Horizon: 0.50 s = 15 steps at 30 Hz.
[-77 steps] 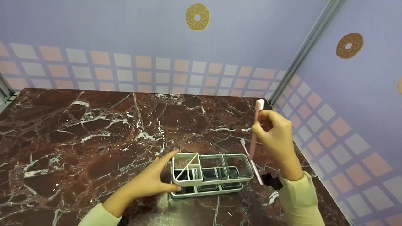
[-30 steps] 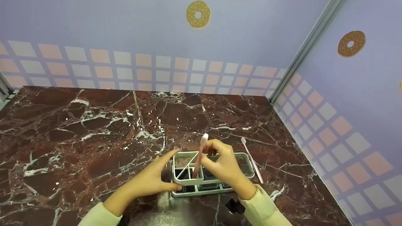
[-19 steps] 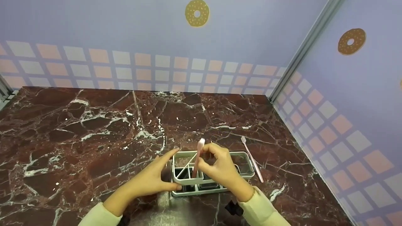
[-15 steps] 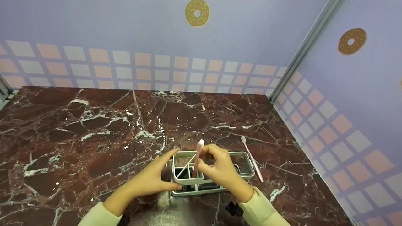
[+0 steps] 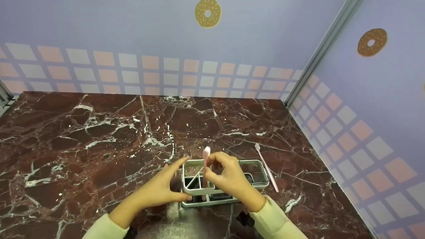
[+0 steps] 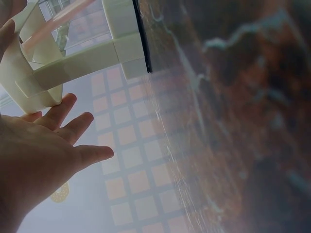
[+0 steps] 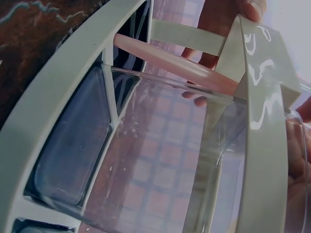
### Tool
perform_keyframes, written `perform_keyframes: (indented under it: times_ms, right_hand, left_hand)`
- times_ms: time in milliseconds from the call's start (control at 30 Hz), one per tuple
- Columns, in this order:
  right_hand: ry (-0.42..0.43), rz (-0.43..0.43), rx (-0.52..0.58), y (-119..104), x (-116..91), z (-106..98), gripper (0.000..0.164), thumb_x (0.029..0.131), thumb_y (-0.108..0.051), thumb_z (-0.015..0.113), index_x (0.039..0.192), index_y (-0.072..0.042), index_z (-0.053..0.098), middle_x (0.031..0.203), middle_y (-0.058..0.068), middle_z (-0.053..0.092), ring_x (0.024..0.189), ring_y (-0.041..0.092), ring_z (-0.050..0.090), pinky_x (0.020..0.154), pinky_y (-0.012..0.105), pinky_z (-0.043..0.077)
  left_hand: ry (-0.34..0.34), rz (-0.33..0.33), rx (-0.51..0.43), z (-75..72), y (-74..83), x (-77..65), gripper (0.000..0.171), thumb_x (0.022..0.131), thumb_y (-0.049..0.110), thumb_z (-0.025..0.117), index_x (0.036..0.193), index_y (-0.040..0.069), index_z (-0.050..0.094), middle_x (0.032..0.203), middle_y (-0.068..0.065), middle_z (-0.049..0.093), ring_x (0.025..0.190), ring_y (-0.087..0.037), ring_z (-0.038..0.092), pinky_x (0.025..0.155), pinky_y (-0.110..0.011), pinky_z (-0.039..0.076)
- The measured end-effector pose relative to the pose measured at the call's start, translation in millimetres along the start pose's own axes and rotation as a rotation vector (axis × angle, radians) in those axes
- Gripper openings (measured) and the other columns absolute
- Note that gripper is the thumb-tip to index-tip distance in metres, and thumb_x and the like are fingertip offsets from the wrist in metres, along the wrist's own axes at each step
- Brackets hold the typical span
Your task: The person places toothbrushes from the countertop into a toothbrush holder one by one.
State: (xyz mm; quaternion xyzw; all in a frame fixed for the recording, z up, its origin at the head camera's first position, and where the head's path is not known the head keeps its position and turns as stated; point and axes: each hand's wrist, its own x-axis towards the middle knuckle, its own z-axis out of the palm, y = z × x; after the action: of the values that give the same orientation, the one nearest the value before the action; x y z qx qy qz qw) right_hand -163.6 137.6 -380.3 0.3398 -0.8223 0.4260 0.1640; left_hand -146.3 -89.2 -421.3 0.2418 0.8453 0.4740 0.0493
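A pale two-tier toothbrush holder (image 5: 229, 191), with clear cups in its right part, stands near the front of the table. My left hand (image 5: 159, 186) grips its left end, thumb at the front corner and index finger at the back; the other fingers (image 6: 80, 127) spread out in the left wrist view. Between thumb and index finger, my right hand (image 5: 229, 174) pinches a pink toothbrush (image 5: 206, 155), nearly upright with bristles up. Its handle (image 7: 180, 68) passes through an upper opening and reaches the lower tier in the right wrist view. The right hand hides part of the holder.
A second pink toothbrush (image 5: 267, 167) lies on the dark red marbled table (image 5: 109, 139), just right of the holder. A patterned wall (image 5: 172, 33) closes off the back, and another wall (image 5: 372, 109) borders the right side.
My right hand has carried the toothbrush leftward from beside the holder and lowered its handle into an opening. The brush now stands straighter and slightly further left. My left hand has stayed put.
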Motion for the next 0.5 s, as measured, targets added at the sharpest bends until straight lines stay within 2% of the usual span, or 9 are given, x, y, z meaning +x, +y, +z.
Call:
perform_keyframes:
  times_ms: [133,333,500]
  right_hand:
    - [-0.022,-0.003,-0.014,-1.1,3.9,2.4,0.011,0.073,0.002,0.066,0.082,-0.005,0.065,0.073,0.003,0.064,0.062,0.017,0.054,0.055,0.022,0.048]
    - [-0.050,-0.032,-0.031,-2.6,6.3,4.4,0.009,0.075,0.000,0.067,0.083,-0.004,0.065,0.073,0.002,0.063,0.064,0.010,0.051,0.055,0.022,0.048]
    - [-0.052,-0.036,-0.032,-2.6,5.8,4.9,0.008,0.076,-0.001,0.066,0.083,-0.005,0.065,0.073,0.002,0.062,0.064,0.016,0.054,0.055,0.024,0.049]
  left_hand:
    - [-0.005,-0.001,0.005,0.1,0.2,0.0,0.108,0.066,0.041,0.085,0.153,0.021,0.024,0.150,-0.017,0.038,0.138,-0.043,0.031,0.115,-0.063,0.005]
    - [-0.006,-0.023,0.002,0.2,0.6,-0.2,0.108,0.066,0.039,0.086,0.153,0.024,0.024,0.150,-0.018,0.038,0.139,-0.046,0.028,0.114,-0.064,0.005]
    - [-0.006,-0.023,0.001,-0.5,0.4,-0.9,0.108,0.066,0.041,0.085,0.154,0.024,0.024,0.151,-0.017,0.037,0.139,-0.047,0.027,0.112,-0.067,0.008]
